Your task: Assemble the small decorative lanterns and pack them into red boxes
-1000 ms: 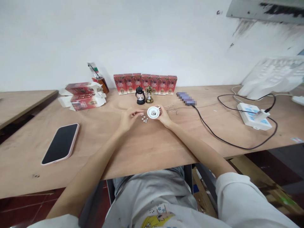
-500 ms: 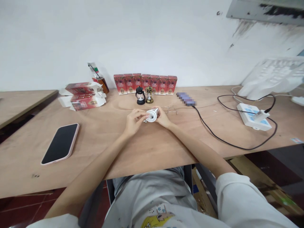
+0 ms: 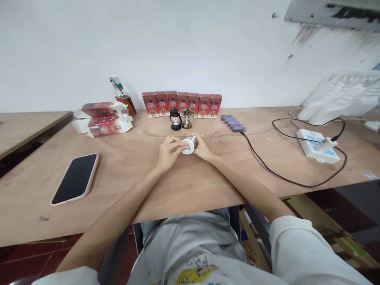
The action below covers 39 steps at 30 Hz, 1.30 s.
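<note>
Left fingers (image 3: 176,146): bent in at the left side of the white piece (image 3: 190,149), against its opening; cannot tell whether they are pinched on something small.
Right fingers (image 3: 196,138): curled around the right side of the white piece, holding it.
White piece: cup-shaped, between both hands, its round opening in view; the details inside are too small to make out.
Metal wires (image 3: 214,137): thin and bent, lying on the tabletop (image 3: 190,190) just right of the white piece.
Lanterns: black lantern (image 3: 176,127) and gold lantern (image 3: 187,119), upright side by side behind the white piece.
Red boxes (image 3: 182,103): seven standing in a row, farther behind the white piece.
Opened boxes (image 3: 105,127): red, white flaps out, well left of the white piece.
Phone (image 3: 75,178): flat, dark screen, well left of the white piece and nearer the front edge.
Power strip (image 3: 307,137): well right of the white piece, with a white plug (image 3: 325,145) in it.
</note>
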### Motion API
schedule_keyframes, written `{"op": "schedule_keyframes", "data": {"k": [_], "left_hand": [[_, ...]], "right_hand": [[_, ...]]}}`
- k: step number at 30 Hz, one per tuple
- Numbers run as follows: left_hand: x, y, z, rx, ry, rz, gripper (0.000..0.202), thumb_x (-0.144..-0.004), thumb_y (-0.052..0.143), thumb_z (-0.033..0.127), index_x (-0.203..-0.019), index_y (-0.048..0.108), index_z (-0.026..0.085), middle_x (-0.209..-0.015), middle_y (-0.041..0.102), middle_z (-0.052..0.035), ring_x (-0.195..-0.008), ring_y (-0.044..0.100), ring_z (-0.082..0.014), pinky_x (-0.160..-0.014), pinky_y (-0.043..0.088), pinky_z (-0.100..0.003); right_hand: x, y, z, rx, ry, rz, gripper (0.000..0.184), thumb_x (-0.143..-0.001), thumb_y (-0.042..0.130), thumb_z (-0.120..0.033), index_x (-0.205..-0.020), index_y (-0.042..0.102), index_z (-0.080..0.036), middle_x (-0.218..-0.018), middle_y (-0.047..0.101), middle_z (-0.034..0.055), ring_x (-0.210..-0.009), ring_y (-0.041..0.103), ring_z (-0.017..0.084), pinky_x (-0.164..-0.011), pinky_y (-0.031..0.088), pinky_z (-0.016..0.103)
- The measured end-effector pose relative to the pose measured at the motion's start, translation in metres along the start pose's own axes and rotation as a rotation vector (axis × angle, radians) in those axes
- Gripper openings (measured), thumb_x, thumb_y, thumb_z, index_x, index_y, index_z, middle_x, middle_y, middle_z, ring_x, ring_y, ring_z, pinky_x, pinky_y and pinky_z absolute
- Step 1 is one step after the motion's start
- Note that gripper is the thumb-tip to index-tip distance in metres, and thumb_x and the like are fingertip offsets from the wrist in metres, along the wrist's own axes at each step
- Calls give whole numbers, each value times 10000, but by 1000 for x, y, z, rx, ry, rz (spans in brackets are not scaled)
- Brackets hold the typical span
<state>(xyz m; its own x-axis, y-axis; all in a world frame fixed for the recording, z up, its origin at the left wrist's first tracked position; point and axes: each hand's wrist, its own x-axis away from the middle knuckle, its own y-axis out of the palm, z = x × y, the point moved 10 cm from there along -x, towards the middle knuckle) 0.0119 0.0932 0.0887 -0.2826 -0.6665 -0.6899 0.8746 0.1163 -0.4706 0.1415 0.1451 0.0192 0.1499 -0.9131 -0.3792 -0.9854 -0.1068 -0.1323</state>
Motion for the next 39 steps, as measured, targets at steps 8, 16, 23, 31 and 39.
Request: {"op": "schedule_keyframes", "data": {"k": [8,16,23,31,39], "left_hand": [[-1,-2,-1,-52,-2,-3,194,-836,607,397,-847,743,259,-774,560,-23,-764,518,-154,-736,447,-308],[-2,-2,3,-67,50,-29,199,-851,588,378,-867,740,250,-789,531,-21,-762,506,-148,-738,442,-302],[-2,-1,1,-74,31,-43,200,-854,579,374,-869,740,257,-780,522,-22,-758,496,-153,-733,442,-307],[-1,-3,6,-69,97,-14,193,-857,582,358,-879,739,249,-761,500,-16,-743,485,-147,-705,426,-292],[-1,0,4,-118,69,-43,199,-851,585,384,-877,732,252,-791,525,-25,-769,496,-159,-737,427,-310]], "right_hand": [[0,2,-1,-19,-10,-6,579,-499,774,-295,-995,478,-247,-1096,565,32,-948,559,184,-797,473,307],[0,1,0,0,-9,0,579,-504,770,-301,-1007,490,-246,-1114,560,36,-946,556,178,-795,476,298],[-1,1,2,-27,-9,-6,585,-497,779,-285,-1007,495,-245,-1101,573,28,-960,570,185,-808,487,310],[-2,1,2,-28,-18,-6,589,-496,781,-297,-1004,486,-246,-1094,566,30,-956,563,184,-813,479,307],[-1,1,1,-4,-16,-13,587,-508,783,-313,-1011,487,-247,-1115,558,34,-976,556,183,-827,474,308]]}}
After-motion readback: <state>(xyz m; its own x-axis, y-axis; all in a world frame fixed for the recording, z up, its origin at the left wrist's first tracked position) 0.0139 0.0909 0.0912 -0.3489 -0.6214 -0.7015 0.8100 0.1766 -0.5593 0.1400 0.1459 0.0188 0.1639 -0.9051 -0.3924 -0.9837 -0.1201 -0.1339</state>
